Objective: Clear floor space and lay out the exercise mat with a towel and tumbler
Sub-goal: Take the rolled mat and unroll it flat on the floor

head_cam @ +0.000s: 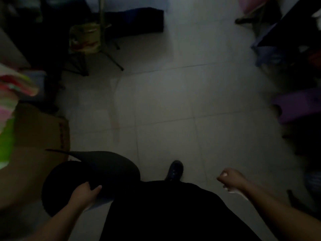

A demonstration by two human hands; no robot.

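In dim light I stand over a pale tiled floor [173, 101]. My left hand [85, 192] grips the black exercise mat [97, 167], which is partly rolled, with a loose end curling up and left. My right hand [231, 178] hangs at the lower right with its fingers curled into a fist; nothing shows in it. A colourful striped cloth [10, 94], perhaps the towel, lies blurred at the left edge. No tumbler can be made out.
A brown cardboard box [40, 133] sits at the left. A folding stool with a patterned seat [85, 37] and a dark bag [137, 20] stand at the back. Purple boxes [295, 105] and dark furniture line the right. My shoe [175, 169] is below centre.
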